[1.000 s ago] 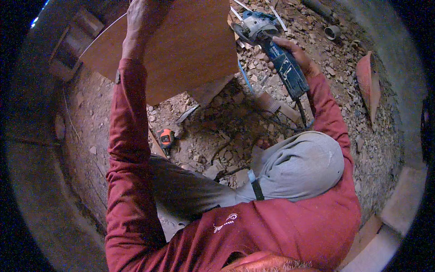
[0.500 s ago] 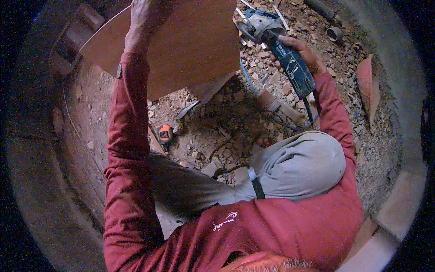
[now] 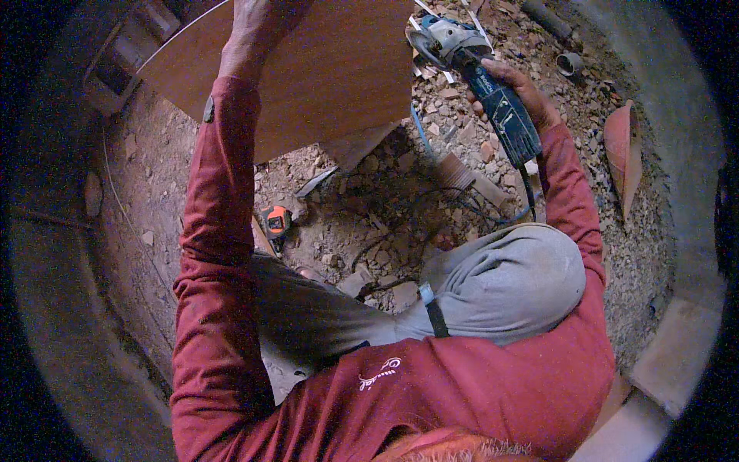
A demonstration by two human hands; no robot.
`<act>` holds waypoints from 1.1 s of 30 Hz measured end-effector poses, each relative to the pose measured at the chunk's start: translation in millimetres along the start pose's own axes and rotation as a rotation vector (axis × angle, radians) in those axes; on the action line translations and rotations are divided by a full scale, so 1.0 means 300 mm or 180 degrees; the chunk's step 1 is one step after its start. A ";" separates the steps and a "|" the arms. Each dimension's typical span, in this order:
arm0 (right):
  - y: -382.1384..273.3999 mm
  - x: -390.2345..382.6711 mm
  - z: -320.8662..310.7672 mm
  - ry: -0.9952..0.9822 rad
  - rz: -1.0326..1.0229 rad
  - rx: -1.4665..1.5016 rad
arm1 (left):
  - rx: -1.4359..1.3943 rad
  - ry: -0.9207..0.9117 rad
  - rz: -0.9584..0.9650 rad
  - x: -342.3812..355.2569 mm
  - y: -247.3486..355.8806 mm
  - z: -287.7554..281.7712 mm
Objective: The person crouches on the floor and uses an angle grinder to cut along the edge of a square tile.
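A dark blue angle grinder with a grey metal head is in my right hand, whose fingers wrap round its body. Its disc and guard are just right of a large brown wood-toned panel or tile, apart from its edge. Over the panel's upper left reaches my left hand; its fingers are cut off by the top of the picture, so its hold is hidden. From the grinder's rear a power cord hangs toward my raised knee.
Rubble covers the ground. An orange-and-black tape measure, a flat metal blade and a brush lie near my legs. Rightward are a reddish rubber bowl and a short pipe piece. Hollow blocks stand far left.
My right hand and the grinder have shifted slightly to the right, widening the gap between disc and panel edge. My left hand has moved a little rightward over the panel.
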State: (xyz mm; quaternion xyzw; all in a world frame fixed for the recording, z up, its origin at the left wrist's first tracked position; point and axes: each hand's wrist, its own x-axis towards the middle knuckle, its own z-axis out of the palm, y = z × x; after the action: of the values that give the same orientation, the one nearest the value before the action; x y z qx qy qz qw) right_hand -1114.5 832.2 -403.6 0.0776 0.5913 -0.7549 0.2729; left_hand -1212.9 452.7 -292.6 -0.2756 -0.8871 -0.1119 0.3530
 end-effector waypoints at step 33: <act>0.016 -0.025 0.011 0.0052 -0.0154 -0.0135 | 0.0013 0.0120 0.0039 -0.003 0.022 -0.025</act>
State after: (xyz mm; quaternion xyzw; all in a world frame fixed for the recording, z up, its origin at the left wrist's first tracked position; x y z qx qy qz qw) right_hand -1105.3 830.6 -403.4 0.0636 0.6111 -0.7479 0.2513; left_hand -1204.4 454.9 -287.8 -0.2782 -0.8788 -0.1130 0.3709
